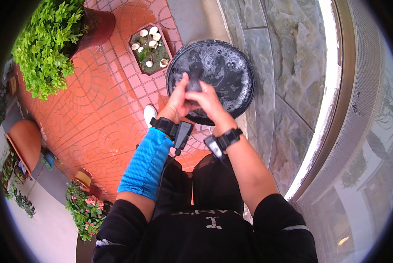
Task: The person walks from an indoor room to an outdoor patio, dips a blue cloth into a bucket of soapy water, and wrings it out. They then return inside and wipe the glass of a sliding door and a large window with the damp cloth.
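A round black basin [253, 77] in front of me holds dark, sudsy water with white foam and bubbles. Over its near left part, a dark wet cloth [194, 82], blurred, is held between my two hands. My left hand [179, 102] has it from the left, fingers pointing away from me. From the right, my right hand [209, 100] grips the same cloth, its fingers reaching across to the left hand. The cloth's far end trails into the suds, and its exact shape cannot be told.
A rectangular planter [157, 70] with soil and eggshells sits left of the basin. Beyond it is a leafy plant [45, 49] in a red pot [99, 28]. A stone-tiled wall [291, 42] rises close on the right. Pink flowers [92, 203] grow at lower left.
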Tool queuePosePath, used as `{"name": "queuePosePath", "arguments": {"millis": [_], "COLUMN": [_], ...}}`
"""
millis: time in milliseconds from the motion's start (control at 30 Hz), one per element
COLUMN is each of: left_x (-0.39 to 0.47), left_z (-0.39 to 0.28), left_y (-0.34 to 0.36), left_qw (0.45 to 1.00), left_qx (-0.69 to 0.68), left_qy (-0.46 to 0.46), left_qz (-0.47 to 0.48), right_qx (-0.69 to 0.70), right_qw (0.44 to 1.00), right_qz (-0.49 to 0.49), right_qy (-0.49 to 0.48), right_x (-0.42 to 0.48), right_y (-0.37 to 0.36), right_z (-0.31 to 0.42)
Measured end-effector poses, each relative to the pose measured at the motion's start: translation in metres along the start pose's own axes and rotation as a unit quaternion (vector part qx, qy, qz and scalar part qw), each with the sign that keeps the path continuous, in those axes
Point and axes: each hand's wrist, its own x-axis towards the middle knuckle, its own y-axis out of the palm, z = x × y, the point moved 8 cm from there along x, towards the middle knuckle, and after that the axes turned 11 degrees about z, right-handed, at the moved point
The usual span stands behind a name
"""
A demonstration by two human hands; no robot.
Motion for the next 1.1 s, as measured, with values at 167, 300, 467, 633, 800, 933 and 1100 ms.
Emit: {"name": "queuePosePath", "arguments": {"millis": [167, 300, 467, 633, 800, 933, 1100], "left_x": [-0.010, -0.005, -0.011, -0.016, -0.003, -0.011, -0.003], "left_z": [-0.002, 0.004, -0.004, -0.001, 0.012, 0.001, 0.007], "left_y": [0.012, 0.003, 0.034, 0.016, 0.004, 0.001, -0.015], "left_qw": [0.999, 0.989, 0.993, 0.994, 0.997, 0.996, 0.993], "left_qx": [0.003, 0.005, 0.034, 0.013, -0.033, -0.080, -0.098], "left_qy": [0.039, 0.108, 0.117, 0.104, 0.042, 0.024, 0.070], "left_qz": [0.011, -0.100, 0.001, -0.042, -0.049, -0.030, 0.009], "right_qx": [-0.002, -0.071, -0.287, -0.447, -0.421, 0.075, 0.062], "right_qw": [1.000, 0.988, 0.917, 0.829, 0.889, 0.994, 0.996], "right_qz": [-0.020, -0.135, -0.273, -0.335, -0.156, -0.080, -0.034], "right_qy": [0.008, -0.009, -0.054, -0.044, 0.087, -0.002, -0.052], "right_x": [-0.040, -0.022, -0.010, -0.012, 0.019, -0.012, -0.046], "right_y": [0.019, -0.031, -0.083, -0.071, -0.042, 0.010, 0.038], "right_z": [0.030, 0.013, 0.012, 0.038, -0.010, 0.009, 0.032]}}
